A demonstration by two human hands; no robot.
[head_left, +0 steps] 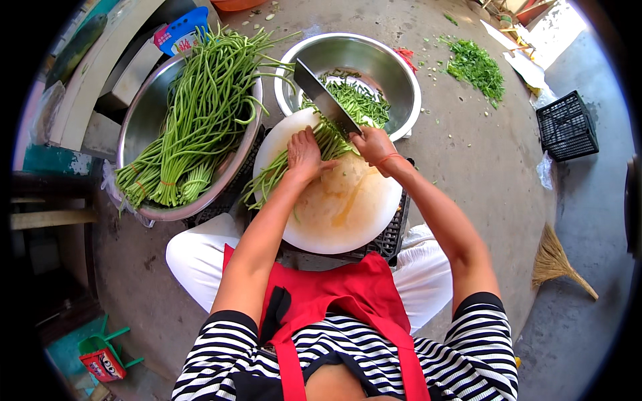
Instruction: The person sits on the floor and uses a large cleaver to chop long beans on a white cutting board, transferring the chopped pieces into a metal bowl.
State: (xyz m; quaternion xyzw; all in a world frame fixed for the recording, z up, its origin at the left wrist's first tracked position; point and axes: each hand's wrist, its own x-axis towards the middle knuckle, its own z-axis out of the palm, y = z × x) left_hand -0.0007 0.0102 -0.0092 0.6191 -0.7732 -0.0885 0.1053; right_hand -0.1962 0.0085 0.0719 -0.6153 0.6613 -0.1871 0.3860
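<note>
A round, pale cutting board (pixel 351 217) lies before me with a bunch of long green beans (pixel 269 177) across its far left part. My left hand (pixel 305 157) presses down on the bunch, fingers curled over it and thumb stretched to the right. Gripped in my right hand (pixel 376 148) is a cleaver (pixel 325 98), its broad blade slanting to the far left, right beside the beans' cut ends. Beyond the board, a steel basin (pixel 406 83) holds short cut bean pieces (pixel 366 105). The blade hides part of them.
At left, a large steel basin (pixel 128 137) is heaped with whole long beans (pixel 200 110), some bundled with bands. Black crates (pixel 394 230) stand under the board. Chopped greens (pixel 475 67) lie on the floor at far right, with a black basket (pixel 567 127) and a straw broom (pixel 555 260) nearer.
</note>
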